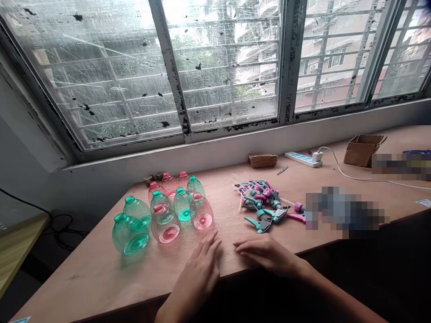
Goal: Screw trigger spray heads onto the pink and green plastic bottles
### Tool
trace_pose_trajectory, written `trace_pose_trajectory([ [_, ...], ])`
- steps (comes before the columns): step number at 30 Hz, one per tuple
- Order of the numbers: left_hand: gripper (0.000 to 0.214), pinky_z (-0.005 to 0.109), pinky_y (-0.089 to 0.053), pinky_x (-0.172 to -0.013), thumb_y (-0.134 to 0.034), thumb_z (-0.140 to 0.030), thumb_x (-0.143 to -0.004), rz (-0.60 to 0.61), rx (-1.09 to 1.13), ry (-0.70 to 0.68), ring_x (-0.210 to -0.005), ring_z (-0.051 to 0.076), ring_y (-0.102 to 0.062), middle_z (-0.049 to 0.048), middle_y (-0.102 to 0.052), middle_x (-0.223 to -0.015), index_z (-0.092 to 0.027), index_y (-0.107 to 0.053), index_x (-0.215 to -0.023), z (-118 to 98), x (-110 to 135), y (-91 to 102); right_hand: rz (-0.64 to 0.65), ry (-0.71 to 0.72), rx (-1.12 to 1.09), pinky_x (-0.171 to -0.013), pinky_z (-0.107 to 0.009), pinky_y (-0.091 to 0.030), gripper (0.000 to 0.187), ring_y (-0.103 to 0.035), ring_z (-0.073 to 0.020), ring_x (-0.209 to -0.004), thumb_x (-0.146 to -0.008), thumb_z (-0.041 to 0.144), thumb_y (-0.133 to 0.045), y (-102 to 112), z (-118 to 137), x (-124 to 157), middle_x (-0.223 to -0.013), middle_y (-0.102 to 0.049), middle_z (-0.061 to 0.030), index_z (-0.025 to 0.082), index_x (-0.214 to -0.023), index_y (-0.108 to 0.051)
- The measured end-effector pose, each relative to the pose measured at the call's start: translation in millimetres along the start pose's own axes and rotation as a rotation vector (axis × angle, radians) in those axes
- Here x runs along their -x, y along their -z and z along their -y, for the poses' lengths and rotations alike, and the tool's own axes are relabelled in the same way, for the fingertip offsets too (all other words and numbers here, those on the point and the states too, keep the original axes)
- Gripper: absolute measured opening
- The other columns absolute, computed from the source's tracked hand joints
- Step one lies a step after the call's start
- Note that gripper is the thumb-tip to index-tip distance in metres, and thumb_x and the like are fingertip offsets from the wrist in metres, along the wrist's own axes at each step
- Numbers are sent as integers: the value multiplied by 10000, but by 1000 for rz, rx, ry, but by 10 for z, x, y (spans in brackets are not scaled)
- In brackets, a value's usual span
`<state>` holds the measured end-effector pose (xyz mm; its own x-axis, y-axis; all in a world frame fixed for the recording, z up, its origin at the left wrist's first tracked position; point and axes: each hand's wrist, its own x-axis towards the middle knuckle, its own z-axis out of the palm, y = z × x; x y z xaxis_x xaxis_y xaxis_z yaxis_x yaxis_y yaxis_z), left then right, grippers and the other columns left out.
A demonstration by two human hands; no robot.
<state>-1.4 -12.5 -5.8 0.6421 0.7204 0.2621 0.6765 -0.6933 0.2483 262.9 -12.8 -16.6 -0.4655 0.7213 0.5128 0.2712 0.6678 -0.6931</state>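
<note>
A left hand (202,258) and a right hand (266,251) are laid, set apart from each other, at the near edge of a wooden surface (90,273), lower centre of the frame. Fingers are loosely straightened, and no object is seen in either grip. Left of centre, transparent green and pink bottles (165,226) are grouped upright, their long axes raised and their uncapped necks pointed to the top of the frame. The closest, a pink bottle (202,213), is placed just above the left hand's fingertips; whether it is touched cannot be told. Right of centre, teal and pink spray heads (266,194) are heaped above the right hand, and some pale tubes (241,202) are stuck out at the heap's left side. The lowest teal spray head (261,224) is tipped over, its nozzle end turned to the left; by it, the right hand is the nearer, without contact.
</note>
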Motion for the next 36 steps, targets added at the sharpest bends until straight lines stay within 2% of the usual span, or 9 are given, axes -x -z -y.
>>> trace_pose_trajectory([
  [2,760,545,-324,-1198,-429,-45,-895,-78,44,21,-1510,297,-249,131,-278,-1632,-250,-151,-1572,37,23,-42,-310,-94,-150,-777,-372,-634,281,-756,-235,-849,-1007,392,-517,156,-39,-1,-951,-793,-86,206,-1053,-723],
  [5,897,561,-306,-1196,-469,-74,-897,-229,139,82,-1518,316,-209,152,-196,-1645,-274,81,-1577,64,-36,-26,-726,-179,-86,-837,-431,-612,323,-730,-274,-940,-938,465,-598,586,-187,-26,-1033,-761,-107,198,-1101,-679],
  [8,904,567,-314,-1181,-553,-209,-927,-446,174,183,-1495,342,-252,148,-201,-1630,-304,74,-1570,80,-259,114,-730,-361,207,-780,-428,-599,474,-712,-305,-941,-860,543,-651,1015,-441,-54,-1179,-707,-148,187,-1173,-667],
  [11,917,583,-306,-1166,-618,-315,-916,-575,168,291,-1490,374,-232,173,-241,-1595,-283,26,-1568,131,-559,295,-643,-472,496,-754,-433,-563,535,-697,-309,-865,-862,564,-615,1199,-703,-90,-1067,-728,-138,189,-1241,-659],
  [17,1042,555,-389,-1093,-755,-334,-825,-565,138,295,-1342,373,-445,176,-476,-1398,-234,-20,-1557,253,-871,359,-491,-457,545,-802,-395,-526,487,-681,-323,-966,-817,448,-667,1049,-1023,-214,-1080,-744,-121,201,-1237,-660],
  [22,990,580,-383,-1085,-753,-396,-826,-567,155,306,-1311,379,-481,189,-471,-1394,-233,-84,-1538,218,-833,224,-489,-491,526,-678,-373,-519,310,-696,-313,-777,-820,444,-645,1057,-1045,-322,-852,-756,-103,179,-952,-737],
  [27,972,545,-365,-1126,-712,-310,-861,-536,224,307,-1367,345,-452,183,-434,-1448,-256,-23,-1545,181,-610,87,-670,-401,513,-859,-412,-503,429,-653,-310,-975,-907,488,-565,985,-611,-340,-1038,-715,-112,185,-1193,-665],
  [32,889,559,-357,-1136,-678,-394,-871,-437,530,392,-1401,360,-431,197,-371,-1535,-252,-91,-1523,253,-345,-68,-850,-103,98,-927,-426,-500,366,-627,-298,-1045,-914,411,-614,525,-119,-194,-1128,-662,-86,230,-1231,-650],
  [36,755,499,-357,-1159,-705,-364,-841,-329,628,340,-1390,325,-458,161,-476,-1475,-240,-265,-1441,242,-255,-69,-847,-129,-259,-810,-377,-563,343,-673,-261,-921,-944,414,-589,235,-8,-102,-1039,-691,-62,245,-1240,-632],
])
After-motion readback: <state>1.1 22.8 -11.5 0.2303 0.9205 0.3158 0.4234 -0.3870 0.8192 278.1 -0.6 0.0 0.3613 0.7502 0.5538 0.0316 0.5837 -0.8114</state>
